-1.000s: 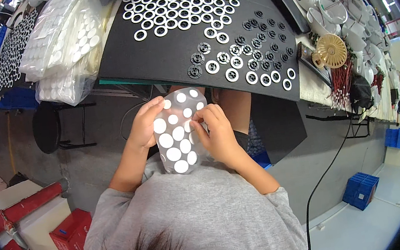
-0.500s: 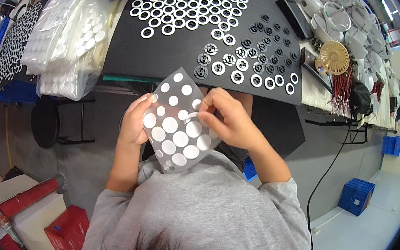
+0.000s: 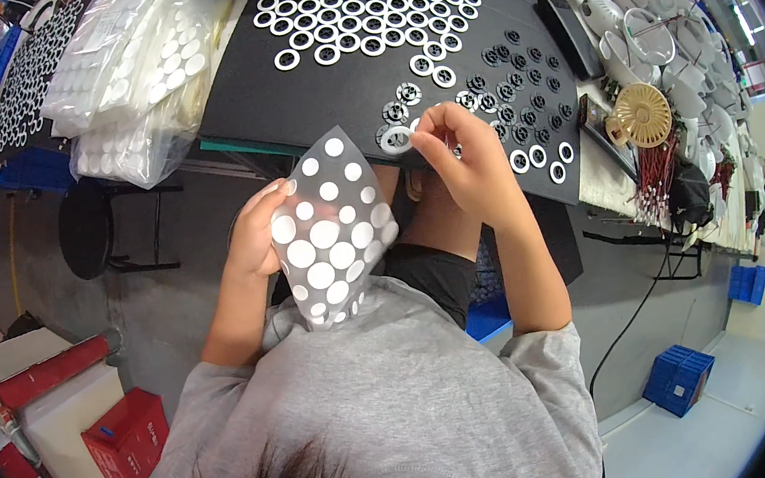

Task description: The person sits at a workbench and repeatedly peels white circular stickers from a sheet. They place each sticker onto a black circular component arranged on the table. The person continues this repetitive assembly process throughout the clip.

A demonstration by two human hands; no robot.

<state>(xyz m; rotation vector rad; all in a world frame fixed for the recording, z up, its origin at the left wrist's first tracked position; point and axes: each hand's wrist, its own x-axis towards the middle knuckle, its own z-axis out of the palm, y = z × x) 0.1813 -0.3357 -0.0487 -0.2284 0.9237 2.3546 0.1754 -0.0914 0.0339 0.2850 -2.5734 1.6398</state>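
My left hand [image 3: 256,235] pinches the left edge of a translucent sheet [image 3: 332,169] that carries white round stickers of several sizes. The sheet stands tilted over my lap, its lower end bent near my shirt. Between thumb and fingers of my right hand [image 3: 467,147] is a white ring-shaped sticker [image 3: 387,147], held by its right side. It hovers over the near edge of the black work board [image 3: 290,107], above a small black disc part that it partly covers. Beside it lies another black disc [image 3: 408,93]. My right hand hides some parts behind it.
Rows of black discs with white rings [image 3: 372,24] fill the far board; bare black discs [image 3: 516,84] lie at the right. Plastic bags of white round stickers [image 3: 135,88] stand left. A yellow fan [image 3: 641,112], red wires [image 3: 650,177] and white housings [image 3: 642,16] crowd the right.
My right hand has moved from the sheet forward and right to the board, carrying the white ring sticker. The sheet stays in my left hand, its right side now more curled.
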